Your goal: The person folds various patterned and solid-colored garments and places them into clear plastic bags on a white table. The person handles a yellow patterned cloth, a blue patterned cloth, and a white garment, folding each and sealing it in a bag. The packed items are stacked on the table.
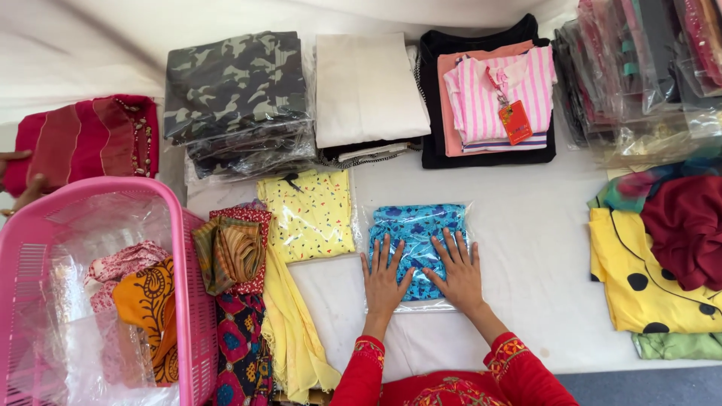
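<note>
You are looking straight down on a surface (526, 248) covered with a white cloth, evenly and softly lit, with only faint shadows. At the far edge the white cloth (90, 45) rises in loose folds, closing off your view of any wall. At the bottom right, past the surface's near edge, you see a strip of grey-blue floor (647, 385). No window or lamp shows; the light reads as diffuse daylight or overhead light, bright enough to put glare on the clear wrappings.
</note>
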